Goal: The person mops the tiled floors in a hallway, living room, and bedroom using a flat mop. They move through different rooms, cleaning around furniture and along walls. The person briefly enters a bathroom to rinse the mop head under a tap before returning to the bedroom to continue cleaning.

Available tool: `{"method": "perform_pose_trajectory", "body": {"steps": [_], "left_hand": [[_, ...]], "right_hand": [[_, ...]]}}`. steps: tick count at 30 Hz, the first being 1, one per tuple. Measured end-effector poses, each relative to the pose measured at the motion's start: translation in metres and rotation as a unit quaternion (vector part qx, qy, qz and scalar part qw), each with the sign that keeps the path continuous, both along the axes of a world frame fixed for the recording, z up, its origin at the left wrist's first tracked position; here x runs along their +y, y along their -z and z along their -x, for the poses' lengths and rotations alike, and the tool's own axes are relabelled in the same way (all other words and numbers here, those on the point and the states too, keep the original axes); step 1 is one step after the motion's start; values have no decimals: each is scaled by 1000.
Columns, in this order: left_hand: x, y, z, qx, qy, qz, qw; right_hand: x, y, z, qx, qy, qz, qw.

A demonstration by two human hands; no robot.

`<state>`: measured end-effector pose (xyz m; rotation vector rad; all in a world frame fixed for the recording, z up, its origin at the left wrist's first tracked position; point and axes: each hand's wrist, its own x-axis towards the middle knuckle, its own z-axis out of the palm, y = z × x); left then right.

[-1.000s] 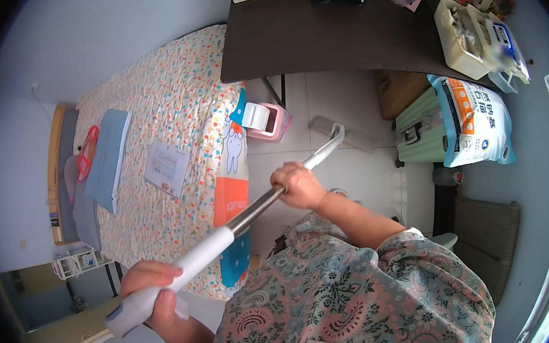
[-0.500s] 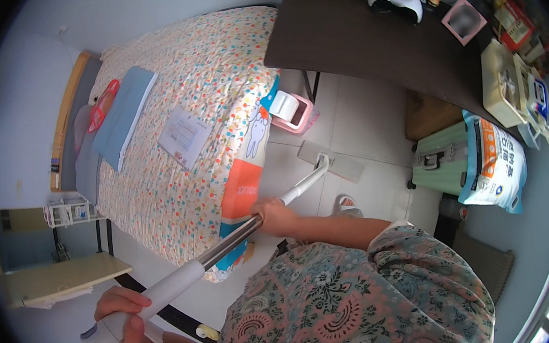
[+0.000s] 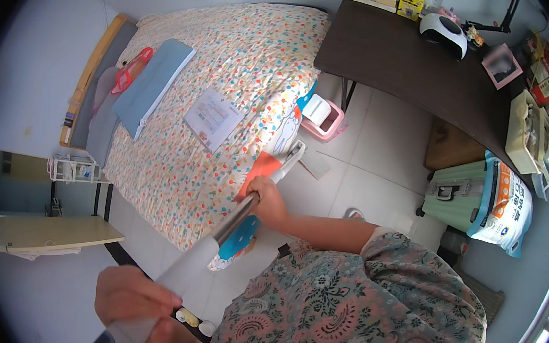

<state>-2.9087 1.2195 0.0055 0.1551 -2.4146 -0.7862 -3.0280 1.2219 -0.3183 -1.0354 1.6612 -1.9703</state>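
Both hands grip a long flat mop with a white and metal pole (image 3: 226, 228), slanting from lower left up to the right. My left hand (image 3: 132, 304) is closed around the white upper part near its end, slightly blurred. Farther along, my right hand (image 3: 266, 202) wraps the pole at the end of the bare metal section. The flat grey mop head (image 3: 315, 164) rests on the tiled floor beside the bed's foot, partly hidden by the bed cover and the pole.
A bed (image 3: 185, 200) with a patterned cover stands to the left, with a paper sheet (image 3: 213, 119) on it. Beside it is a pink bin (image 3: 326, 127). A dark desk (image 3: 396, 60) stands at the far right. Below it are a green suitcase (image 3: 449, 201) and a white-blue bag (image 3: 503, 215).
The mop head has slid left toward the bed and now sits partly behind it. My left hand has risen closer to the camera with the pole end. The view has shifted left.
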Motion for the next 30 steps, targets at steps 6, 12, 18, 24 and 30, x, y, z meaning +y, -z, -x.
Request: {"method": "perform_pose_trajectory", "body": {"steps": [6,12,18,24,30], "left_hand": [[-41,16,25,-41,94,-84,991],[-42,1,51,-131,186,-118,967],[-31,-17,69,-257,247,-65,932],[-30,-8,57,-141,255,-64,954],[-35,-8,40,-125,257,-75,955]], "right_hand": [[-37,35,9,-19,83,45,995],[-35,34,17,-39,148,2,988],[-14,23,24,-23,222,-33,974],[13,8,11,13,208,-90,974],[22,9,2,-22,158,-33,987]]}}
